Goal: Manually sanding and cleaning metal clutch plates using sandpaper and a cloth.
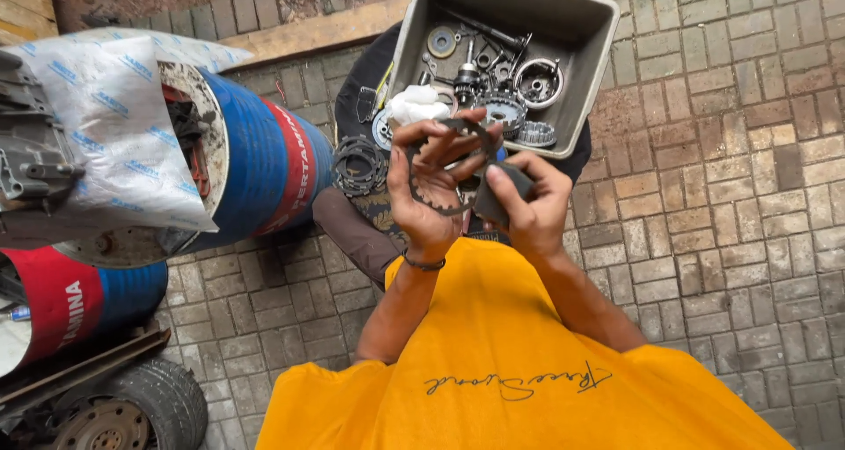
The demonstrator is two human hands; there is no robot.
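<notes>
toothed ring (437, 179) partly hidden behind left hand (429, 196) fingers. dark piece (502, 195) in right hand (531, 210) mostly covered, kind unclear. grey tray (581, 71) top cut by frame edge; small parts inside too jumbled to tell. wheel (114, 410) cut at bottom edge. engine part (26, 155) cut at left edge.

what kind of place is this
Probably an outdoor repair yard or mechanic's workshop. A grey tray holds gears and engine parts, painted oil drums lie on brick paving, and a tyre sits nearby.
</notes>
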